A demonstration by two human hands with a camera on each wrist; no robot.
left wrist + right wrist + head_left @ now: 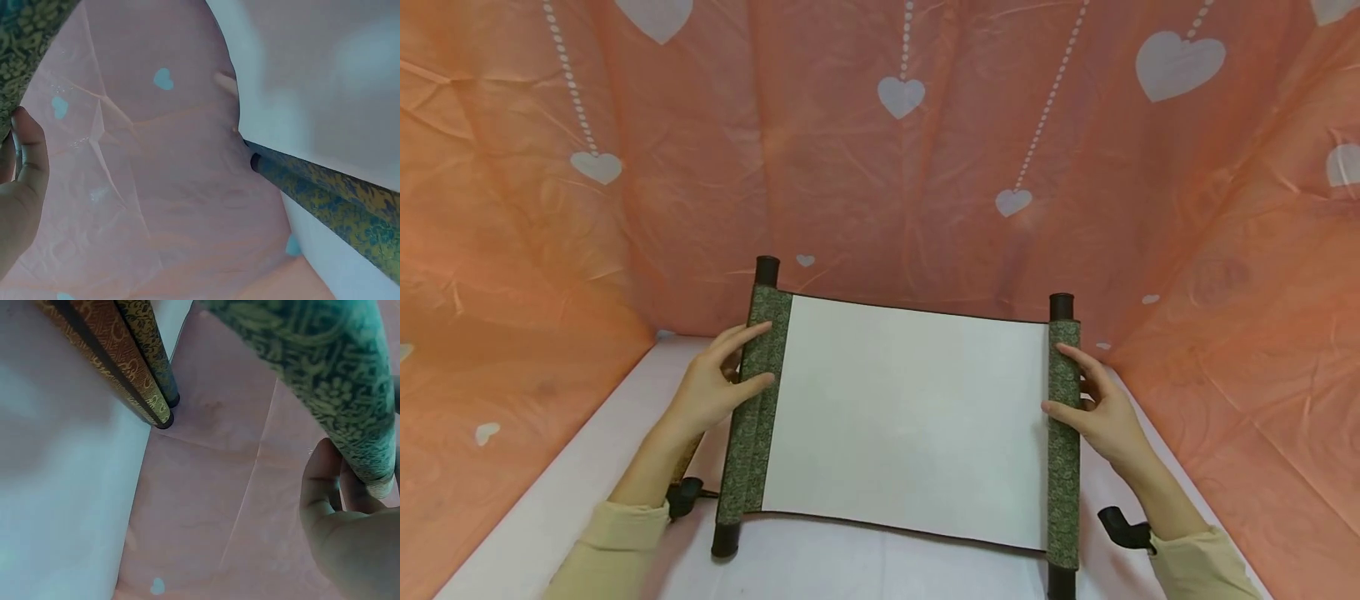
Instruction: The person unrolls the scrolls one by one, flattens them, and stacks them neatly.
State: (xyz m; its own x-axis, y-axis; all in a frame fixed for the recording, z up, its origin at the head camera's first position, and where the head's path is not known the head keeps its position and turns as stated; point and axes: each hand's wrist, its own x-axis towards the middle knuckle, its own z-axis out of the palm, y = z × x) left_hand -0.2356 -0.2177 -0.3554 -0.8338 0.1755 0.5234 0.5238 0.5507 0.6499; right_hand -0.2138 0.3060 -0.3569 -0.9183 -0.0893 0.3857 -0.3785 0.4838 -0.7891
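Note:
Stretched between both hands is a hanging scroll (910, 417), its white middle blank, with green brocade rollers and black end knobs. My left hand (711, 379) grips the left roller (748, 450), thumb and forefinger showing on the front. At the other side, my right hand (1101, 417) holds the right roller (1063, 492) between the thumb in front and fingers partly hidden behind. The scroll is held up above the table, tilted slightly down to the right. In the right wrist view, fingers wrap the green brocade roller (325, 381).
Below the scroll, patterned rolled scrolls (119, 356) in brown-gold and dark blue lie on the white table (880, 567); the left wrist view shows blue-gold rolls (337, 212). Pink-orange cloth (850, 167) with hearts surrounds the table at the back and sides.

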